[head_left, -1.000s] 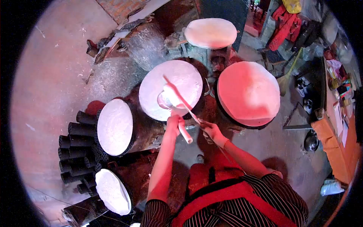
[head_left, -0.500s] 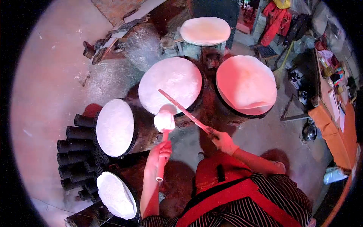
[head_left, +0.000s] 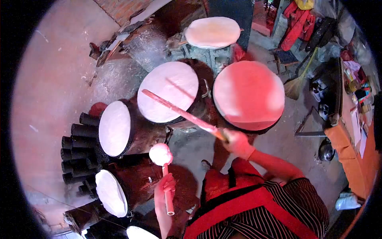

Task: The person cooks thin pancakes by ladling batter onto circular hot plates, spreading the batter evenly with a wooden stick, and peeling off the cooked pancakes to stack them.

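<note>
In my left hand, fingers are wrapped round a pale tube-like handle. A rounded white lump, soft and dough-like, sits on its upper end, in front of the middle stoves. My right hand grips the near end of a long, flat wooden stick. The stick's far end reaches over the middle round griddle, covered by a thin white sheet; I cannot tell whether they touch. Just beyond my right hand lies a larger round sheet, lit red and white.
More white sheets cover round tops at left and lower left. Dark cylinders resembling coal briquettes are stacked beside them. A round pale stack stands at the back. At right are a broom and a cluttered table.
My left hand has drawn the white lump back from the middle griddle toward my body. The stick has swung left. A raised fold at the right sheet's front edge now looks flat.
</note>
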Tool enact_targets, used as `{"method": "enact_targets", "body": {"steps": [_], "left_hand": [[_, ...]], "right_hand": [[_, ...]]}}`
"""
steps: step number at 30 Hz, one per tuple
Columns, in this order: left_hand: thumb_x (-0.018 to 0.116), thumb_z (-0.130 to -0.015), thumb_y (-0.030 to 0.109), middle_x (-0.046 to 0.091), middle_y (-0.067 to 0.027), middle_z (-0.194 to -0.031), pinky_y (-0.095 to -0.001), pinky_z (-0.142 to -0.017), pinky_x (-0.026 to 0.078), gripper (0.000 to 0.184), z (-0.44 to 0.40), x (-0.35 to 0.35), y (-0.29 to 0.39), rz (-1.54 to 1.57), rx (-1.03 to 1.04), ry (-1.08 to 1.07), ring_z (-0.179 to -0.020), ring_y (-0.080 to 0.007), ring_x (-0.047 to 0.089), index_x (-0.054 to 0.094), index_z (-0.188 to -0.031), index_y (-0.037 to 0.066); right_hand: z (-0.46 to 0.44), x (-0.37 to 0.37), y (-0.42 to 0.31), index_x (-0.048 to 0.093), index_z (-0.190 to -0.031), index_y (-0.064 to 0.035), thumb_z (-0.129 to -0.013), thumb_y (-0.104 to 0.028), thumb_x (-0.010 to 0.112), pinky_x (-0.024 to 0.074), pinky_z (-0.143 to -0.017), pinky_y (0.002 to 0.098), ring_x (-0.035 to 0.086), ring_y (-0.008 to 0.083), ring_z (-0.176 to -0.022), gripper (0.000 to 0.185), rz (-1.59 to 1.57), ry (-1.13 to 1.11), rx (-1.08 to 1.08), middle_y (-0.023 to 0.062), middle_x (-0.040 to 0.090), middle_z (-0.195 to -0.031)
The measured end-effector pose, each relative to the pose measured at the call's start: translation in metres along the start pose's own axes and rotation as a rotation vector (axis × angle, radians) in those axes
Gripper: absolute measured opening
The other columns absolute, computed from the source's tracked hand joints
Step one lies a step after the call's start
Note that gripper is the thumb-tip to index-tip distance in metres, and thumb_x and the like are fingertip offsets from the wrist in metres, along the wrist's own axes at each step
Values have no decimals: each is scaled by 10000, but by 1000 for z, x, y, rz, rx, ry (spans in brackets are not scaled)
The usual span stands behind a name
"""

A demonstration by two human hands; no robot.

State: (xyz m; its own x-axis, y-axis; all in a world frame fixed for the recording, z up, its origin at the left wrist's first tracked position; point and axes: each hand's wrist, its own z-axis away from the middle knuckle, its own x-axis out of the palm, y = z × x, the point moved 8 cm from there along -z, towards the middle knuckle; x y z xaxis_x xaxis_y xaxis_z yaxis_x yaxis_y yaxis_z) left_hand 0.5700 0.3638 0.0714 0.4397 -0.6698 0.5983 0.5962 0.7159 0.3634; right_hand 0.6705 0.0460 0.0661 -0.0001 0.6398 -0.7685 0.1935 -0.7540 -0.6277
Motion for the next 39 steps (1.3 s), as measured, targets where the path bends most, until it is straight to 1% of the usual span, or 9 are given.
{"method": "enact_targets", "body": {"steps": [5, 7, 13, 19, 20, 21, 26, 32, 39], "left_hand": [[376, -948, 58, 409, -43, -686, -189, -402, 348, 149, 34, 103, -57, 733, -165, -143, -541, -91, 384, 423, -1036, -52], [361, -953, 64, 410, -55, -705, -192, -411, 355, 167, 28, 77, -70, 323, 51, 92, -542, -98, 388, 412, -1051, -61], [371, -954, 73, 406, -61, -728, -193, -409, 356, 210, 33, 151, -100, 845, -173, -159, -545, -92, 386, 397, -1096, -80], [391, -950, 73, 409, -59, -740, -187, -387, 339, 209, 19, 170, -88, 751, -94, -93, -537, -85, 373, 402, -1099, -73], [393, -949, 71, 409, -57, -742, -186, -383, 336, 207, 14, 171, -81, 694, -66, -91, -535, -83, 371, 404, -1097, -73], [395, -948, 70, 409, -56, -744, -185, -379, 332, 206, 9, 174, -72, 634, -37, -92, -534, -81, 370, 407, -1095, -73], [412, -941, 75, 402, -45, -717, -174, -364, 320, 194, -32, 197, -14, 539, 7, -42, -508, -71, 349, 425, -1073, -68], [436, -925, 72, 393, -23, -676, -155, -342, 279, 168, -112, 177, 79, 122, 111, 21, -491, -52, 344, 456, -1046, -42], [458, -917, 106, 444, -57, -691, -232, -371, 334, 183, -202, 128, 143, 595, -326, -265, -501, -109, 407, 458, -1033, -36]], "right_hand": [[-16, -94, 64, 536, -1057, -99, -742, -207, 632, 532, -581, 401, 628, 290, -666, 346, 337, 59, -189, 133, 613, -885], [-12, -92, 90, 555, -1029, -72, -753, -185, 614, 529, -573, 397, 625, 284, -657, 304, 365, 32, -262, 130, 611, -918], [-64, -123, 110, 613, -782, -76, -672, -162, 639, 498, -602, 398, 618, 280, -692, 142, 230, -277, -207, 115, 625, -832], [-237, -273, 44, 661, -754, -78, -715, -319, 655, 469, -582, 413, 593, 317, -621, 245, 431, -25, -304, 155, 586, -656], [-270, -296, 26, 672, -770, -65, -695, -354, 657, 476, -593, 396, 589, 307, -615, 299, 317, 179, -679, 168, 602, -679], [-312, -307, 12, 678, -800, -36, -674, -337, 665, 475, -587, 371, 582, 254, -582, 327, 542, -179, -328, 155, 607, -646], [-414, -407, 32, 677, -844, 12, -702, -289, 681, 429, -487, 315, 535, 153, -518, 333, 200, 228, 146, 64, 576, -591], [-471, -306, 221, 624, -666, -41, -788, -363, 664, 394, -418, 312, 495, 148, -448, 347, -812, 518, 246, 40, 558, -561], [-457, -69, 449, 609, -866, 14, -790, -165, 613, 393, -457, 327, 515, 166, -514, 194, -657, 831, 710, 30, 535, -625]]}}
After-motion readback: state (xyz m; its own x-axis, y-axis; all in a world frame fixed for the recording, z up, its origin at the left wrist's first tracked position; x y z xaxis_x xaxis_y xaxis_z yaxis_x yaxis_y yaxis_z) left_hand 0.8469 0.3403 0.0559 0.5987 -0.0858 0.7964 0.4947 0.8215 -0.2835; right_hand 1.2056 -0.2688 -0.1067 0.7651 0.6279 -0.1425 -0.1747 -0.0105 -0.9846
